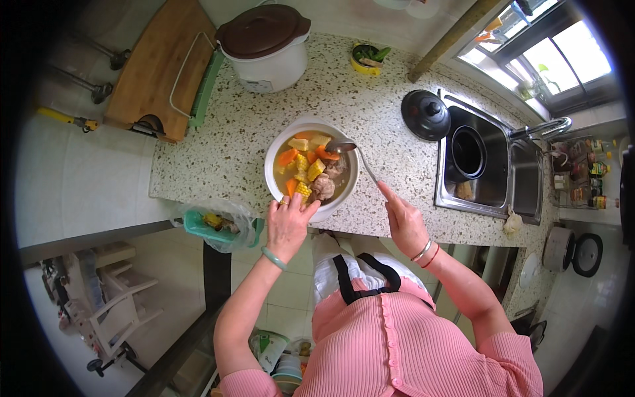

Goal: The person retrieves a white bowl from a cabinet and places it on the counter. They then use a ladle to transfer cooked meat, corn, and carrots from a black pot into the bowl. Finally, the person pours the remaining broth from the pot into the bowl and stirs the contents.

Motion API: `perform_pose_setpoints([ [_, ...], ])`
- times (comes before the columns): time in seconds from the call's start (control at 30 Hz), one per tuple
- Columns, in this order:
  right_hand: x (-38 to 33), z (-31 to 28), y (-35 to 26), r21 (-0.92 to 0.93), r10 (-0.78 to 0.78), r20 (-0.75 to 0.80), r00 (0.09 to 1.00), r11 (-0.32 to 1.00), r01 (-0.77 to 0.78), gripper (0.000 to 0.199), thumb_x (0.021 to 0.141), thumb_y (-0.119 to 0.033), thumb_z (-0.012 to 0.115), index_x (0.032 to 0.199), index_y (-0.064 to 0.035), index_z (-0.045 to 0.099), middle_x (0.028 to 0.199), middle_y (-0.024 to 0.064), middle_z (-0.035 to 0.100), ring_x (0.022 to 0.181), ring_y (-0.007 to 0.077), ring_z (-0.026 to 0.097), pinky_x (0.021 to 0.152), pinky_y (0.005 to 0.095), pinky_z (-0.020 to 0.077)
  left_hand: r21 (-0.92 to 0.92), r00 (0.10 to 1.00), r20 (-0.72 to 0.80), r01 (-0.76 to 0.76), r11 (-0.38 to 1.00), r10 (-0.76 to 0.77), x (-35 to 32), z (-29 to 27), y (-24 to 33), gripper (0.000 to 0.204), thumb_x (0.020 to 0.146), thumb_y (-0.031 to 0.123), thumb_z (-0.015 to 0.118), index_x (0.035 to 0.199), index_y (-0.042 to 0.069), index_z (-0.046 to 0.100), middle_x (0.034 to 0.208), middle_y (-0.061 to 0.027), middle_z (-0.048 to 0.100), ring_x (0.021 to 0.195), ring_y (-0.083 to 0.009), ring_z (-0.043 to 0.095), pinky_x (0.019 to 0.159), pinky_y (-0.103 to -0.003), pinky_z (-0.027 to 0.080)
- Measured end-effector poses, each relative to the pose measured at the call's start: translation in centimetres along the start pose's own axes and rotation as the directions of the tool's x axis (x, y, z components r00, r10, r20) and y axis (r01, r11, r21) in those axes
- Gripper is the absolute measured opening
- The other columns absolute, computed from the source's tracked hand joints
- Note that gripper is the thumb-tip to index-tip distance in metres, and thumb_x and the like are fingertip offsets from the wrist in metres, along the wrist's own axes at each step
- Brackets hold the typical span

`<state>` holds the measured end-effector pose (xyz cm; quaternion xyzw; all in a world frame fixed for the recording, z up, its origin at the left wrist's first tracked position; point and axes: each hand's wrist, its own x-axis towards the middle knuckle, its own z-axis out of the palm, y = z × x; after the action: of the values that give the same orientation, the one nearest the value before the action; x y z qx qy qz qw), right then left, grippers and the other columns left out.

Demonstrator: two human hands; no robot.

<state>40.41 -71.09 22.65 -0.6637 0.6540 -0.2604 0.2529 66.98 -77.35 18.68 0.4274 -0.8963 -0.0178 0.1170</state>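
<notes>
A white bowl (pixel 270 173) of soup stands near the counter's front edge. In its broth lie yellow corn pieces (pixel 316 170), orange carrot chunks (pixel 287 157) and browned meat pieces (pixel 323 187). My left hand (pixel 288 225) grips the bowl's near rim, its fingertips beside a piece of corn. With my right hand (pixel 405 221), to the right of the bowl, I hold a long-handled metal spoon (pixel 367 165) by its handle end. The spoon's head rests over the bowl's right far side, next to a carrot chunk; whether it touches the broth I cannot tell.
A white slow cooker (pixel 272 69) with a brown lid stands at the back left, by a wooden cutting board (pixel 155 73). A bagged green bin (pixel 198 225) hangs at the front edge. Right are a black pot lid (pixel 425 115) and a sink (pixel 493 188) holding a black pot (pixel 467 153).
</notes>
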Motion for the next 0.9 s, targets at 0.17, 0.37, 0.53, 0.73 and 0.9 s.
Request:
perform_pose_setpoints([
  [0.17,0.4,-1.1,0.0,0.027,-0.026,-0.015,1.0,0.999,0.026,0.05,0.091,0.001,0.05,0.14,-0.0132,0.047,0.083,0.0215,0.063,0.068,0.0374,0.061,0.064,0.0406,0.0495,-0.137,0.996,0.024,0.087,0.987,-0.084,-0.9,-0.9,0.0,0.034,0.08,0.007,0.06,0.107,0.024,0.07,0.086,-0.0025,0.048,0.079,-0.0194,0.054,0.07,-0.037,0.039],
  [0.37,0.8,-1.5,0.1,0.021,-0.036,-0.014,0.999,0.999,0.037,0.05,0.091,0.002,0.051,0.139,-0.0122,0.047,0.085,0.0221,0.063,0.071,0.0368,0.061,0.065,0.0398,0.0495,-0.259,0.959,-0.089,0.238,0.936,-0.269,-2.8,-0.9,-0.1,0.02,0.082,0.01,0.066,0.099,0.018,0.069,0.086,-0.0022,0.051,0.08,-0.0211,0.056,0.072,-0.037,0.042],
  [0.53,1.6,-1.4,0.5,-0.008,-0.075,-0.029,0.997,0.997,0.075,0.054,0.09,-0.001,0.052,0.141,-0.0164,0.043,0.081,0.0202,0.062,0.069,0.0376,0.061,0.062,0.0439,0.0507,-0.378,0.89,-0.089,0.384,0.842,-0.446,-3.0,-0.9,0.1,0.009,0.084,0.012,0.067,0.093,0.012,0.066,0.086,-0.0023,0.055,0.077,-0.0224,0.057,0.069,-0.035,0.044],
  [0.73,2.5,-1.6,0.5,-0.005,-0.128,-0.042,0.991,0.992,0.128,0.051,0.092,-0.004,0.052,0.141,-0.0151,0.043,0.088,0.0216,0.064,0.073,0.0385,0.063,0.063,0.0449,0.0514,-0.611,0.746,-0.055,0.5,0.613,-0.663,-3.8,0.4,0.0,0.013,0.088,0.014,0.068,0.085,0.004,0.061,0.075,-0.0034,0.061,0.059,-0.0141,0.052,0.055,-0.029,0.043],
  [0.9,2.6,-0.4,0.7,-0.024,-0.108,-0.041,0.993,0.994,0.107,0.048,0.093,-0.007,0.052,0.14,-0.0112,0.043,0.086,0.0245,0.065,0.072,0.0409,0.063,0.062,0.0476,0.0508,-0.753,0.654,0.096,0.54,0.375,-0.75,-4.4,2.1,0.8,0.025,0.095,0.025,0.061,0.083,0.004,0.057,0.074,-0.006,0.064,0.062,-0.0205,0.057,0.06,-0.033,0.046],
])
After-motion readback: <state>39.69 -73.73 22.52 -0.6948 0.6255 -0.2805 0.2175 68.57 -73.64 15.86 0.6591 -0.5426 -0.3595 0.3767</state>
